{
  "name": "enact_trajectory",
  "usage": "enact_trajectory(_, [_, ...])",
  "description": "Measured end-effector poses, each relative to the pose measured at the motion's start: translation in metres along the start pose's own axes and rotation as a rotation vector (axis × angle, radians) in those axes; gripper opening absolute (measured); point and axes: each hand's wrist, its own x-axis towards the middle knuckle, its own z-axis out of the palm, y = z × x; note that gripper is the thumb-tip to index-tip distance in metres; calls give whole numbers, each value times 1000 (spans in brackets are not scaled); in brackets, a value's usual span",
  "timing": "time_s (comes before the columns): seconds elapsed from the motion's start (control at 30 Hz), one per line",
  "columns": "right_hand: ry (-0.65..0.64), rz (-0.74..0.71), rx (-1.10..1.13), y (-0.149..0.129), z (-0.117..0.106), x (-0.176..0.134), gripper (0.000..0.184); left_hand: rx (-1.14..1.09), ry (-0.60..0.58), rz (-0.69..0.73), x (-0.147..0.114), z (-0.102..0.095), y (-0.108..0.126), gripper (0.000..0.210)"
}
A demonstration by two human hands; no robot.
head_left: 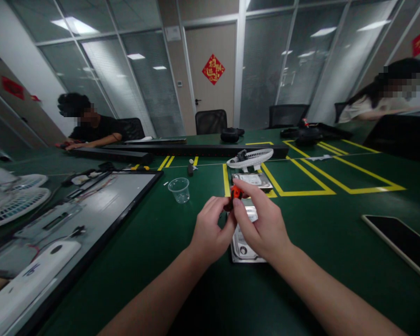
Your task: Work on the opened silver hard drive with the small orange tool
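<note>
A small orange-and-black object [235, 193], like a tool handle, sits between my fingertips; its full shape is hidden by them. My right hand [264, 224] pinches it with thumb and forefinger. On the other side, the closed fingers of my left hand [212, 228] grip its dark lower part. Beneath both hands lies a silver hard drive [241, 249], partly covered by them. A second hard drive [262, 181] rests just beyond, flat on the green table [182, 238].
To the left stand a clear plastic cup [179, 190] and a large panel [126, 196] bearing parts. A white fan grille [255, 158] lies behind the drives, near a long black bar [203, 150]. A phone [402, 242] lies right. Two people sit across.
</note>
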Motion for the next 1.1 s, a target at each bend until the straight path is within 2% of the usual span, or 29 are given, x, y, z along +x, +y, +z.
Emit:
enact_trajectory(0.1, [20, 2, -30, 1, 0, 2, 38, 11, 38, -15, -3, 2, -3, 26])
enact_trajectory(0.2, [28, 13, -42, 1, -2, 2, 35, 13, 22, -31, -3, 2, -4, 22])
enact_trajectory(0.43, [-11, 18, -15, -2, -2, -1, 42, 3, -37, -22, 0, 0, -1, 10])
enact_trajectory(0.63, [19, 5, -52, 0, -1, 2, 37, 20, 41, -45, -4, 2, -3, 25])
enact_trajectory(0.77, [26, 13, -55, 0, -1, 1, 34, 20, 25, -43, -3, 2, -5, 22])
enact_trajectory(0.97, [-12, 5, 17, -2, -2, -1, 46, -17, -24, -39, -1, 1, -1, 17])
enact_trajectory(1.1, [-10, 7, -7, 0, -1, 0, 40, -3, 26, -29, -2, 2, 0, 24])
